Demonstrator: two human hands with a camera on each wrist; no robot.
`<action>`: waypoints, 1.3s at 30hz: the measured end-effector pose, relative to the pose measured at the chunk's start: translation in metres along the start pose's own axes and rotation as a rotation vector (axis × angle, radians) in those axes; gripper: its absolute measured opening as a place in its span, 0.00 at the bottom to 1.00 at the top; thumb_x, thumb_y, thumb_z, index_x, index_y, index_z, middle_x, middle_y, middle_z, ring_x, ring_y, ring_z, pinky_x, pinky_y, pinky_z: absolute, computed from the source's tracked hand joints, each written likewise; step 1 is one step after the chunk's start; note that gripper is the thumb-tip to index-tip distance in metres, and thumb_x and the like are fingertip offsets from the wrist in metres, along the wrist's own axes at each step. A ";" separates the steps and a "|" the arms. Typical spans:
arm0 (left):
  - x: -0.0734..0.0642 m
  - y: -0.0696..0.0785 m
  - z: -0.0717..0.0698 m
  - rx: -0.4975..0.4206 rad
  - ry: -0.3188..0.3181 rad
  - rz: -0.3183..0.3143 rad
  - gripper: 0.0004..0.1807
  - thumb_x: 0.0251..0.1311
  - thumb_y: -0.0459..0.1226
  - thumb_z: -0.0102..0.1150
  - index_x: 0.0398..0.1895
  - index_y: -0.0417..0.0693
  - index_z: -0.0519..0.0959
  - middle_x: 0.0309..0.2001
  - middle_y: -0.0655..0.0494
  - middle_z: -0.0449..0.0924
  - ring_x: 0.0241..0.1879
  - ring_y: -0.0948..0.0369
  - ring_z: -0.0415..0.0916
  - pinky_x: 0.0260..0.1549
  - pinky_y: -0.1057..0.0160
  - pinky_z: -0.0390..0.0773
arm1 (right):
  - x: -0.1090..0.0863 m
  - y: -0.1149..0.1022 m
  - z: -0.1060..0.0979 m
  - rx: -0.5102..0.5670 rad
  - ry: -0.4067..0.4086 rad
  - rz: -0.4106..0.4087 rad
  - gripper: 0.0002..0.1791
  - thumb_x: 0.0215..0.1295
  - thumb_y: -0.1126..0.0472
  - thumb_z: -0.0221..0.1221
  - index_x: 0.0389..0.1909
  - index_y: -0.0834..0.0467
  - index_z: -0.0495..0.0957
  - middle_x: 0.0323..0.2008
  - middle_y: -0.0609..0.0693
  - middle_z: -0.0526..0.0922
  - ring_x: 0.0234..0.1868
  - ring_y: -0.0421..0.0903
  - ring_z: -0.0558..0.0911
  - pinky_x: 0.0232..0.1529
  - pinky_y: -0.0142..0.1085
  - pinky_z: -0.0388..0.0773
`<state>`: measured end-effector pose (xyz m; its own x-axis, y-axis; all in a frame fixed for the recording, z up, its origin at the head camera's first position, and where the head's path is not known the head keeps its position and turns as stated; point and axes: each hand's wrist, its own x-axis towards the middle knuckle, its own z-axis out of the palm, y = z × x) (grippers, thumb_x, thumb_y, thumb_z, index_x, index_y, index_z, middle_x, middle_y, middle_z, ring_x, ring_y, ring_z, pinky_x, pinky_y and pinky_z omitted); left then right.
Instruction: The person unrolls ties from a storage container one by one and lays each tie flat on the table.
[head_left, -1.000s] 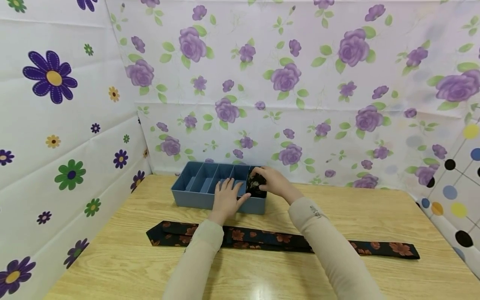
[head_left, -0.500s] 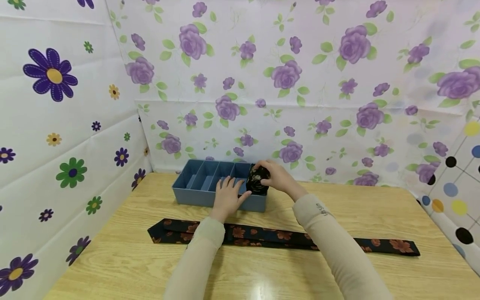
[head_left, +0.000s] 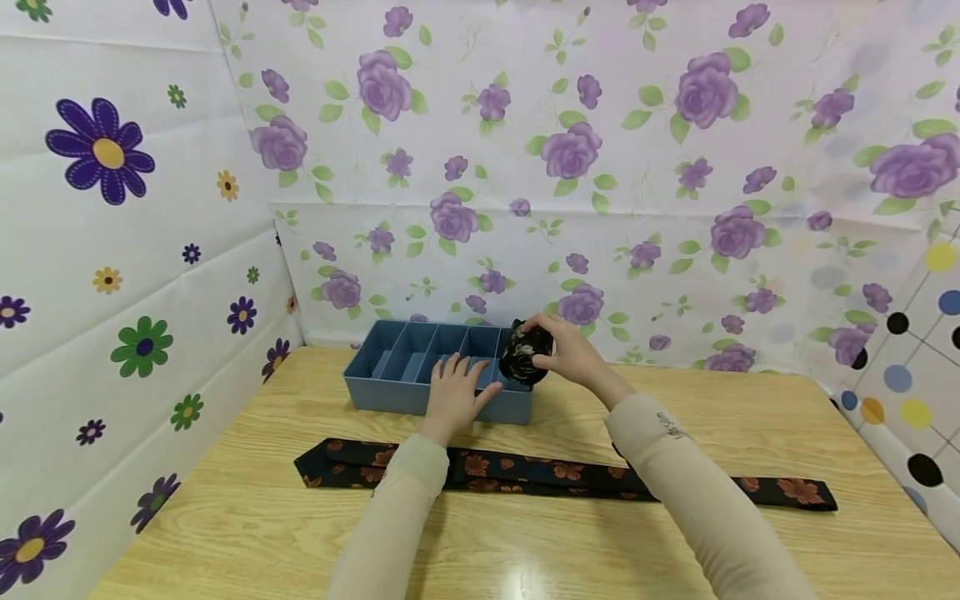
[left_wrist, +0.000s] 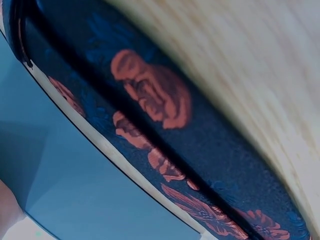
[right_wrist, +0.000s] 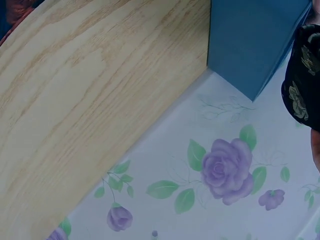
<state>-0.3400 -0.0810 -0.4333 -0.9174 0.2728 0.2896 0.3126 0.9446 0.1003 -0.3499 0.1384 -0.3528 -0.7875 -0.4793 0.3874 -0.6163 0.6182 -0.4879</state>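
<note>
In the head view my right hand (head_left: 566, 350) pinches a rolled-up black tie (head_left: 525, 354) with pale gold figures, between thumb and fingers. The roll is over the right end compartment of a blue divided box (head_left: 438, 396), raised above its rim. Spread fingers of my left hand (head_left: 452, 396) rest over the box's front wall, near the middle. A dark tie (head_left: 540, 477) with orange flowers lies lengthwise in front of the box, folded at its wide left end. The left wrist view shows this flowered tie (left_wrist: 215, 135) close up beside the blue box (left_wrist: 75, 165).
The box stands on a wooden table (head_left: 712, 425) near its back edge. Behind it hangs a white cloth (head_left: 637, 275) with purple roses; another flowered cloth (head_left: 187, 317) covers the left side. My right forearm crosses above the flowered tie.
My right hand has drawn the rolled tie up out of the right end compartment and slightly to the right. The left hand stays on the box, and the flowered tie lies as before.
</note>
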 end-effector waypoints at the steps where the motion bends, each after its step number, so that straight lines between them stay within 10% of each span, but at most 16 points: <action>1: 0.000 0.000 0.001 0.003 -0.003 0.000 0.35 0.64 0.64 0.37 0.68 0.58 0.65 0.67 0.46 0.64 0.70 0.48 0.54 0.68 0.42 0.52 | -0.001 -0.001 -0.002 0.006 0.004 -0.009 0.21 0.60 0.66 0.62 0.55 0.56 0.73 0.55 0.56 0.74 0.58 0.56 0.72 0.54 0.53 0.73; 28: 0.003 -0.001 0.001 -0.004 0.029 0.047 0.33 0.64 0.62 0.41 0.66 0.55 0.67 0.64 0.48 0.68 0.69 0.47 0.56 0.68 0.41 0.52 | -0.062 -0.034 -0.020 0.076 -0.051 -0.139 0.20 0.54 0.71 0.61 0.50 0.57 0.75 0.51 0.54 0.76 0.56 0.53 0.74 0.55 0.51 0.73; 39: 0.003 -0.005 -0.002 -0.142 0.049 0.072 0.33 0.63 0.61 0.45 0.66 0.55 0.66 0.65 0.47 0.66 0.68 0.45 0.57 0.68 0.36 0.45 | -0.086 -0.037 -0.015 0.105 -0.046 -0.126 0.23 0.52 0.72 0.62 0.50 0.56 0.75 0.52 0.53 0.77 0.56 0.52 0.75 0.54 0.52 0.74</action>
<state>-0.3437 -0.0851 -0.4312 -0.8796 0.3261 0.3464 0.4115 0.8869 0.2100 -0.2596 0.1663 -0.3566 -0.7016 -0.5785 0.4161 -0.7058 0.4835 -0.5178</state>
